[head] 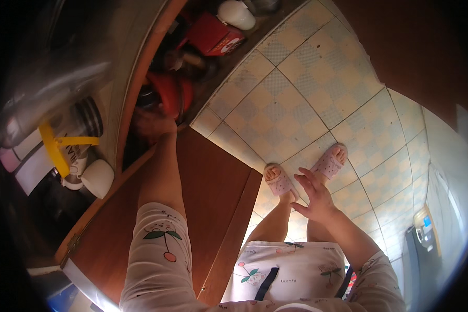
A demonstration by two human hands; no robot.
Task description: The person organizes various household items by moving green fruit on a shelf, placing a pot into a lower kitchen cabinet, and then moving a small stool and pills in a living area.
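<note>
My left hand (156, 123) reaches into a low cupboard, blurred and in shadow. It is close to a red object (175, 93) with a dark round part beside it. Whether the fingers hold anything cannot be made out. My right hand (318, 199) hangs in the air above the floor, fingers apart and nothing in it. Further along inside the cupboard are a red box (212, 35) with printing and a white rounded container (237, 15). The wooden cupboard door (214, 175) stands swung out under my left arm.
On the cabinet top at left are a clear jar with a dark ribbed end (87, 113), a yellow strap-like item (54, 150) and a white cup-like object (98, 178). My slippered feet (282, 181) stand on the tiled floor (292, 105). A brown panel (413, 50) rises at upper right.
</note>
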